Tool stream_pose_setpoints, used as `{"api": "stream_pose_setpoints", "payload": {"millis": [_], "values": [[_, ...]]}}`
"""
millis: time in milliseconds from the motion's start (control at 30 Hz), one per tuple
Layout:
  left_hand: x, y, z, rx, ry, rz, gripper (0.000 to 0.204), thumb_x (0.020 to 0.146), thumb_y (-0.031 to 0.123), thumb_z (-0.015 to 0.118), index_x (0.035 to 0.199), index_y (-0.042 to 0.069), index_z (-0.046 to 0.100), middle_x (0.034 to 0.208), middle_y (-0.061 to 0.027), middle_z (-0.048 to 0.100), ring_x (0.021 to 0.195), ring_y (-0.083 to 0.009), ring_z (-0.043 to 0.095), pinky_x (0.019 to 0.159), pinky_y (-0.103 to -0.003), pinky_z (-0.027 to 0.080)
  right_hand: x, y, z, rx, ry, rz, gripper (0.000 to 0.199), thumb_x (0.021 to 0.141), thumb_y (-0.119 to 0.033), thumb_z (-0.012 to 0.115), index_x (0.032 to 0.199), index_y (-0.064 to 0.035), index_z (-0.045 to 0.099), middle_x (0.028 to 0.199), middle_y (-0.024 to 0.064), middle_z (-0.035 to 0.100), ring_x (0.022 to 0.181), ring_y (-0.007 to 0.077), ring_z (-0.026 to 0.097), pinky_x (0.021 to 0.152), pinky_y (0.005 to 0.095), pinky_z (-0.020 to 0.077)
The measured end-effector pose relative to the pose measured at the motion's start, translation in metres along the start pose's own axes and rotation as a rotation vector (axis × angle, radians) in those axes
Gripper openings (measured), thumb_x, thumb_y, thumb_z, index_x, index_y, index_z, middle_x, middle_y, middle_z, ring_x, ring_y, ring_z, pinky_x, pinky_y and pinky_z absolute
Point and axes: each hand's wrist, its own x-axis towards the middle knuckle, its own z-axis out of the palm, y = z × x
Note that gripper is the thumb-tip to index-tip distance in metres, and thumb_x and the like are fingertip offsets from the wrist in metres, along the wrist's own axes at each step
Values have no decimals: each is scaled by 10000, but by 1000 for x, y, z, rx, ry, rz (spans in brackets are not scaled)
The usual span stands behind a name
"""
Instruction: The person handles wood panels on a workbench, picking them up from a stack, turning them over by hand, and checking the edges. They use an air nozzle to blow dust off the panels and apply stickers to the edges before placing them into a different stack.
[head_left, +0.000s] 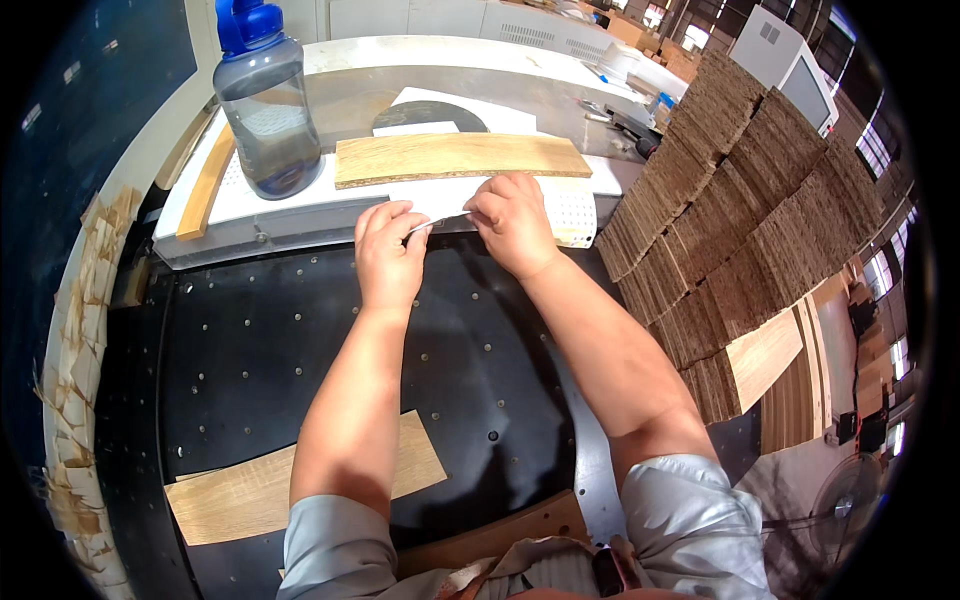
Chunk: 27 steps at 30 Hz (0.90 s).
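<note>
Between my two hands runs a thin, pale, stick-like piece (440, 220); its exact kind is too small to make out. My left hand (388, 252) pinches one end between thumb and fingers. At the other end, the closed fingertips of my right hand (512, 222) grip it too. Just beyond them a wood-grain board (460, 158) lies across the white ledge (175, 225) of the machine. Both hands are above the near edge of that ledge, over the far side of the black, dotted table (250, 340).
A large bottle with a blue lid (265, 110) stands on the ledge, beside a narrow wooden strip (207, 185). Tall stacks of brown boards (740, 200) rise at the right. Another wood-grain board (235, 505) lies under my left forearm. Small tools (625, 125) sit at the back right.
</note>
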Motion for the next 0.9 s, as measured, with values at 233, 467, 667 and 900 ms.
{"api": "stream_pose_setpoints", "payload": {"millis": [233,467,667,900], "values": [[1,-5,-2,2,20,-27,124,733,61,717,856,72,707,1038,-68,652,1042,-265,557,913,-363,440,-4,9,-9,-43,77,13,184,649,-17,736,770,-103,628,835,26,599,880,280,549,806,405,427],[2,-7,-1,-62,66,-126,129,718,64,741,840,88,712,1043,-72,643,1032,-273,551,911,-379,440,-6,17,-9,-12,18,155,130,675,-80,727,780,-112,657,839,28,604,925,271,545,876,409,402],[3,-13,1,-99,87,-191,140,764,92,743,899,71,712,1038,-60,626,976,-199,584,820,-291,459,-6,25,-8,42,-83,292,117,699,-108,730,803,-93,680,826,63,622,932,281,557,878,406,414],[6,-9,1,-141,93,-340,158,769,105,756,904,44,703,957,-38,594,855,-138,552,743,-262,446,-7,29,-14,238,-84,417,265,719,-118,761,960,-65,665,882,87,621,872,263,578,785,387,479]]}}
